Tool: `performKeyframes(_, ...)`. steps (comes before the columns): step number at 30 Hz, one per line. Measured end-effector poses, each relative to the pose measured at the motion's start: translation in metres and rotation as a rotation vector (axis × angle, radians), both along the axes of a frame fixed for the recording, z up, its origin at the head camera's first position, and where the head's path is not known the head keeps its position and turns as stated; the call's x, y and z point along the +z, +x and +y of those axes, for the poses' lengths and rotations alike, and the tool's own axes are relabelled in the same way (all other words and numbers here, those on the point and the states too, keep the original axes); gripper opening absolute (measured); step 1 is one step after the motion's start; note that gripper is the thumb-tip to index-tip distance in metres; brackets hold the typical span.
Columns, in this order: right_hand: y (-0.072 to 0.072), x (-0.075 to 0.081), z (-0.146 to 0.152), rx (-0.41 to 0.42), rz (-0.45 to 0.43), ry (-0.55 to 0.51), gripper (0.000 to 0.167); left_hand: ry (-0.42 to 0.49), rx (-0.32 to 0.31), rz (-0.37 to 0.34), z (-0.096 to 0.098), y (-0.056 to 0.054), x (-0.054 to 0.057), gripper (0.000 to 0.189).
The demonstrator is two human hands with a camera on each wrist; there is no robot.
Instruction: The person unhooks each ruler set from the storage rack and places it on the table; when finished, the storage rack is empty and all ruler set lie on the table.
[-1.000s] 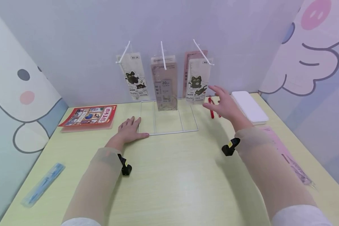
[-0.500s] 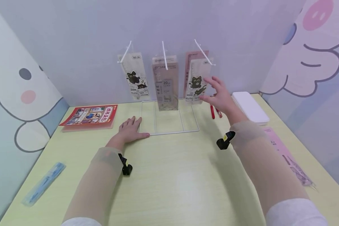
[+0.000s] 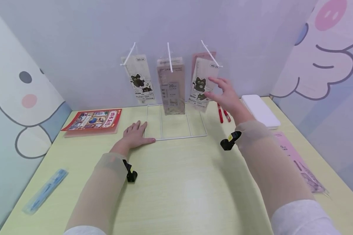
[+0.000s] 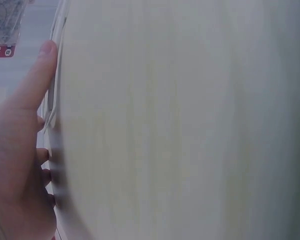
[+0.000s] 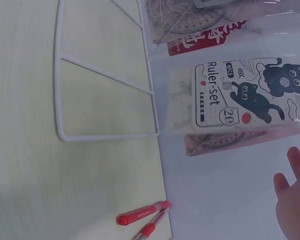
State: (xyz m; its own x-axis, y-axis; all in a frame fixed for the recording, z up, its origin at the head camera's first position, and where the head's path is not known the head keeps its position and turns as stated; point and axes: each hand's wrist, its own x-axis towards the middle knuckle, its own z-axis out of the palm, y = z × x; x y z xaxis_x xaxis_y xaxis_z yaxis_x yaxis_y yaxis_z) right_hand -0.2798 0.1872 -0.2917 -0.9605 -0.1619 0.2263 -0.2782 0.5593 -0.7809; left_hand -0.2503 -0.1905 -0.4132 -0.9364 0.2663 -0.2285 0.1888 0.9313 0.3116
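Observation:
My left hand (image 3: 133, 135) rests at the front left corner of the white wire rack (image 3: 180, 138), fingers spread and thumb along its front bar; in the left wrist view the thumb lies against the wire. A ruler set packet (image 3: 200, 81) with black cats hangs tilted from the right hook (image 3: 210, 54), in front of a pink packet (image 3: 207, 55). My right hand (image 3: 227, 98) is at that packet's right side, thumb and fingers apart, overlapping its edge. In the right wrist view, its fingertips (image 5: 296, 162) show beside the packets.
Another cat ruler set (image 3: 139, 78) hangs on the left hook, and a pinkish ruler packet (image 3: 172, 88) on the middle one. Red pens (image 3: 220, 114), a white box (image 3: 260, 111) and a pink packet (image 3: 297, 160) lie right. A red booklet (image 3: 94, 120) and blue packet (image 3: 45, 192) lie left.
My right hand has moved left and slightly up against the right ruler set. That packet has swung left and now hangs tilted. My left hand stays in place.

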Motion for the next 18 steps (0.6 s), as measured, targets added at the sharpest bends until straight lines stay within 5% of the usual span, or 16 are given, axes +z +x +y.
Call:
performKeyframes(11,0.013,-0.008,-0.012,-0.128,-0.005,-0.386,0.060,-0.003,0.002,0.002,-0.001,0.000,0.000,0.107)
performKeyframes(18,0.017,-0.010,-0.018,-0.278,0.066,-0.427,0.056,-0.002,0.002,-0.001,-0.001,0.001,0.002,0.106)
